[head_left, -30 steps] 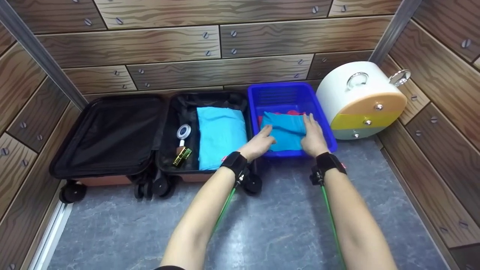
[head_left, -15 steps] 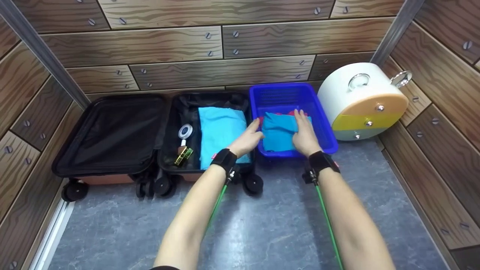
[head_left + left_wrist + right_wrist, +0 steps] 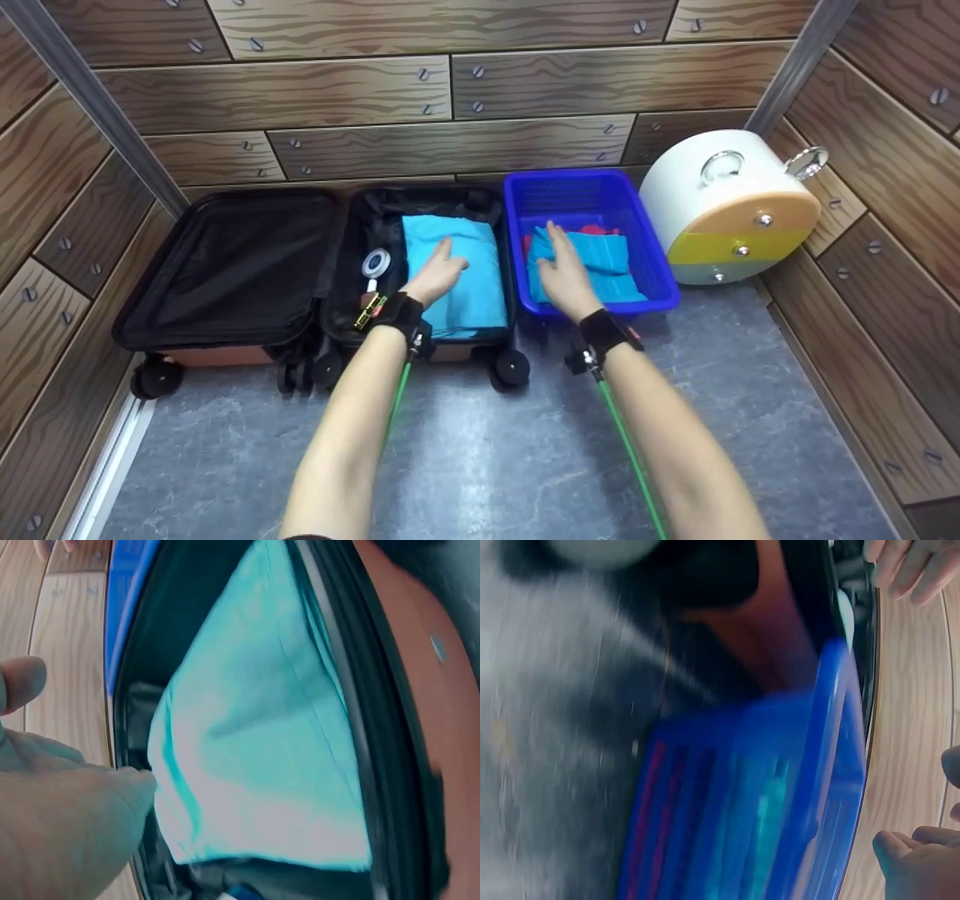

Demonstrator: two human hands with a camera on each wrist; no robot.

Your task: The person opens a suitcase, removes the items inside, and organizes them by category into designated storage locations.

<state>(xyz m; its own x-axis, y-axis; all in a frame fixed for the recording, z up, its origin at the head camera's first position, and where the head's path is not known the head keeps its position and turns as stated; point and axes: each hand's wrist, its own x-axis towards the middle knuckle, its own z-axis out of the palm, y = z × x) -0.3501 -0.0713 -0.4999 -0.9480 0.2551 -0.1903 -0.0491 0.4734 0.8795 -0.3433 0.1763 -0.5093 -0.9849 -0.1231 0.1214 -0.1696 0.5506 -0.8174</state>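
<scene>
In the head view my left hand (image 3: 437,276) is over a folded light-blue cloth (image 3: 472,277) that lies in the right half of an open black-lined suitcase (image 3: 341,339). Its fingers are extended and hold nothing; whether they touch the cloth I cannot tell. The left wrist view has this hand (image 3: 71,817) beside the cloth (image 3: 255,727). My right hand (image 3: 568,279), fingers also extended, hovers above the left part of a blue plastic basket (image 3: 660,270). Under it lies a darker blue folded cloth (image 3: 607,259), with some red fabric (image 3: 596,230) showing behind.
Left of the light-blue cloth are a round white-headed object (image 3: 376,262) and a small shiny gold-green item (image 3: 369,311). The suitcase's lid half (image 3: 232,270) lies open at left. A white rounded drawer box (image 3: 682,172) stands right of the basket. Wood-patterned walls surround the floor.
Both hands have moved left. The left hand went from the basket to above the suitcase; the right left the basket's right side for its left part. The cloth in the basket stays there.
</scene>
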